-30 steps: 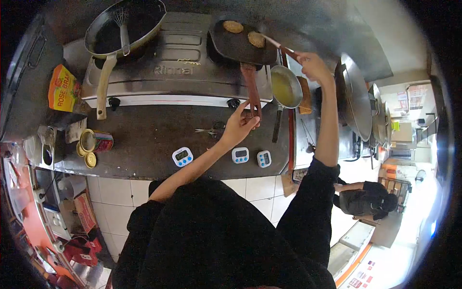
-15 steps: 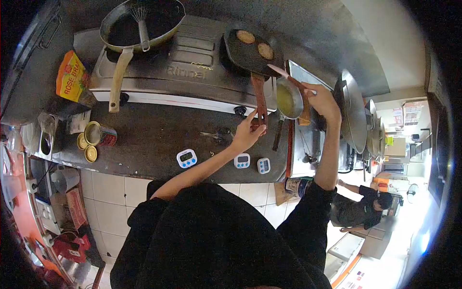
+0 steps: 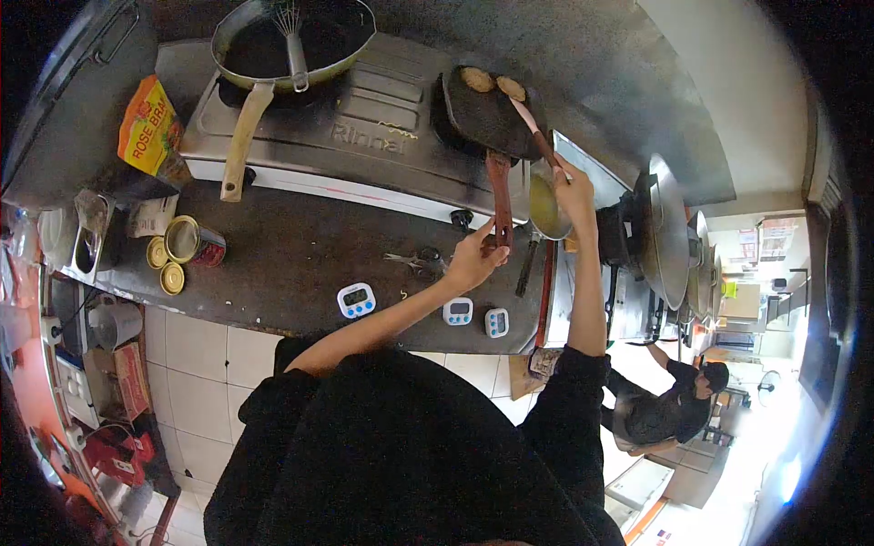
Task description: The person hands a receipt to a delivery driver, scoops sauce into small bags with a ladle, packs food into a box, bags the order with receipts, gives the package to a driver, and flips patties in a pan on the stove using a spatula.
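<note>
My left hand (image 3: 477,260) is closed around the end of the reddish-brown handle of a dark square frying pan (image 3: 487,123) on the stove. Two browned round patties (image 3: 477,79) lie close together near the pan's far edge. A spatula (image 3: 529,118) with a pale pink blade and brown handle is gripped in my right hand (image 3: 574,196). Its tip reaches the near edge of the right-hand patty; whether it has slid underneath, I cannot tell. Partly behind my right hand, a small saucepan (image 3: 544,207) holds yellowish liquid.
On the Rinnai stove (image 3: 364,136), a large wok (image 3: 319,45) contains a whisk (image 3: 293,55). The counter (image 3: 291,246) carries scissors (image 3: 419,262), several white timers (image 3: 356,299), an opened can (image 3: 198,242) and a Rose Brand pouch (image 3: 148,127). Another person (image 3: 669,400) is at the right.
The spatula and my right hand have moved left, bringing the tip against a patty. Both patties now sit nearer the pan's far edge. My left hand keeps hold of the handle.
</note>
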`<state>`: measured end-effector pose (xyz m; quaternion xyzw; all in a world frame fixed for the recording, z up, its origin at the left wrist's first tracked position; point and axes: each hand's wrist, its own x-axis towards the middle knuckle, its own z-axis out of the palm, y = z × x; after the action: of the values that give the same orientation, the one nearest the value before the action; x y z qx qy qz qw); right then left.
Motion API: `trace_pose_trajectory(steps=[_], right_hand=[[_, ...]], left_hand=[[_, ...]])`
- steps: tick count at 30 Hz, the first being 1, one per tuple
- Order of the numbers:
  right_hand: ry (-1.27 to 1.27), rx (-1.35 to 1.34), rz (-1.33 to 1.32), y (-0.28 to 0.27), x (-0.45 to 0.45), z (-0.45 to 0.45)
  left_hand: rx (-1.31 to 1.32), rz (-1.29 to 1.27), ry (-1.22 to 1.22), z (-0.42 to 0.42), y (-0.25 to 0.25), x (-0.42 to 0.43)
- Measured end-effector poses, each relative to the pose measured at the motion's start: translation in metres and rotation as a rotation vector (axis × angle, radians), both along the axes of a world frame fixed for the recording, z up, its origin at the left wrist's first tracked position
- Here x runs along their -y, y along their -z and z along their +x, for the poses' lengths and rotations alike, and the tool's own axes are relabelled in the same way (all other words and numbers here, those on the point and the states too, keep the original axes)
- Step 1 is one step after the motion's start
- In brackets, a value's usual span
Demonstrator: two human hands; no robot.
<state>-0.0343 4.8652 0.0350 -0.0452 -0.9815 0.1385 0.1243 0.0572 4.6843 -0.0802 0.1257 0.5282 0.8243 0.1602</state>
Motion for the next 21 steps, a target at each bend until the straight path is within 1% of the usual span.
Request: trace_pose_trajectory(steps=[1,4,5,7,8,9,10,14,16,18,21], right_hand=[[0.014,0.005,-0.008,-0.004,0.001,0.0],[0.042,0.045,-0.036,-0.021,0.01,-0.006],[0.054,0.063,-0.046,-0.024,0.01,-0.008],[-0.019,0.017,-0.045,-0.026,0.007,-0.013],[-0.055,-0.007,-0.045,-0.027,0.006,-0.017],[0.025,0.088,-0.039,-0.031,0.006,-0.023],[0.017,0.076,-0.004,-0.035,0.007,-0.027],[-0.018,0.065,0.088,-0.038,0.001,-0.039],[-0.001,0.088,0.049,-0.039,0.0,-0.039],[0.055,0.119,-0.056,-0.048,0.016,-0.033],[0.047,0.102,-0.039,-0.046,0.013,-0.034]], left_hand=[[0.011,-0.012,0.005,-0.001,-0.002,0.001],[-0.081,-0.11,0.016,-0.003,-0.01,0.01],[-0.056,-0.058,0.017,-0.002,-0.004,0.006],[-0.007,0.047,0.015,-0.002,0.012,-0.007],[0.004,0.002,0.016,-0.001,0.007,-0.003],[0.016,-0.044,0.018,0.001,-0.004,0.003],[0.027,-0.091,0.021,0.002,-0.012,0.008],[0.065,-0.112,0.053,0.003,-0.01,0.006],[0.062,-0.111,0.053,0.004,-0.014,0.008],[0.054,-0.083,0.034,0.003,-0.007,0.003],[0.043,-0.089,0.027,0.003,-0.004,0.001]])
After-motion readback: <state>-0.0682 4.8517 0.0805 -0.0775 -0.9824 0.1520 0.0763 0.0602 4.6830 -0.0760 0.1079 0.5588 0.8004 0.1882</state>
